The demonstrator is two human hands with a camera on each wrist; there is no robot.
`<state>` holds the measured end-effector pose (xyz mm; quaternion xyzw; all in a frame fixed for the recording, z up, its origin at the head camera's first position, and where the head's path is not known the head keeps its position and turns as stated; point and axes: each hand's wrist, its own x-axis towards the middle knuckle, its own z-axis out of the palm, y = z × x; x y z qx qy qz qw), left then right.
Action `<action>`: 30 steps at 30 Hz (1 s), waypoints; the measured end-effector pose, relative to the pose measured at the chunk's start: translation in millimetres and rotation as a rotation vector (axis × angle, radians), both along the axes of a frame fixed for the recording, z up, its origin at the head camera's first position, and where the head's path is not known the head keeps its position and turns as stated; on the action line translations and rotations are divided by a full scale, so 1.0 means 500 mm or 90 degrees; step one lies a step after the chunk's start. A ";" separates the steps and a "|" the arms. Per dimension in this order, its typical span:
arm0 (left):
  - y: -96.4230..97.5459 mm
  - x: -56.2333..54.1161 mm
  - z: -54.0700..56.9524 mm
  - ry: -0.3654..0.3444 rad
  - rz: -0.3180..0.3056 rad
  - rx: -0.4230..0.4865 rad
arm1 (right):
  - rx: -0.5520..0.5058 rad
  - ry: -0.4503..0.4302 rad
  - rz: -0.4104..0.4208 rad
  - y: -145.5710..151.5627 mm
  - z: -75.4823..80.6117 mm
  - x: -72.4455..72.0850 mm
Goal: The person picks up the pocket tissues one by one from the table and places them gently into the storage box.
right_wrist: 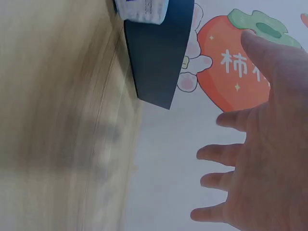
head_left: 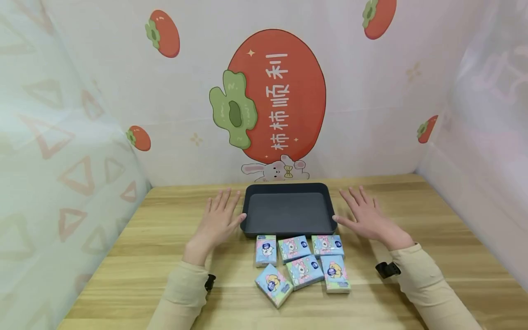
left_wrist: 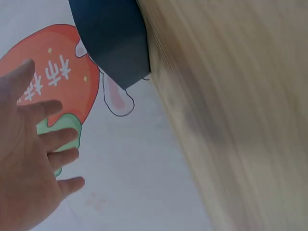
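A dark grey rectangular tray (head_left: 288,213) with a bare bottom lies on the table toward the wall. My left hand (head_left: 218,220) is spread beside its left edge, palm down, with the thumb tip close to the rim. On the other side my right hand (head_left: 365,217) is spread the same way, its thumb by the right rim. Both wrist views show straight, parted fingers and nothing held. In front of the tray lie several small tissue packs with cartoon prints, among them an upright one (head_left: 266,251), a tilted one (head_left: 274,285) and one at the right (head_left: 336,273).
The wooden table (head_left: 165,256) runs back to a white wall cloth (head_left: 363,137) printed with red persimmons. Pale cloth sides (head_left: 62,137) rise at left and right. Each sleeve has a black wrist strap, one of them the right strap (head_left: 387,269).
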<state>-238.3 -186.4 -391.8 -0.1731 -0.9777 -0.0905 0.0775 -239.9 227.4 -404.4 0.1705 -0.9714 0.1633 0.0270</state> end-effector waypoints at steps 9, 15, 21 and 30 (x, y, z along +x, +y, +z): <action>-0.016 0.010 0.001 0.019 -0.057 -0.041 | -0.006 -0.023 0.010 0.015 0.003 0.022; -0.027 0.032 0.000 0.030 -0.087 -0.067 | 0.028 -0.005 0.040 0.012 -0.009 0.029; -0.025 0.046 -0.002 0.048 -0.103 -0.101 | 0.037 -0.004 0.051 0.005 -0.016 0.041; -0.006 0.053 -0.011 0.018 -0.123 -0.095 | 0.037 -0.031 0.051 0.007 -0.029 0.054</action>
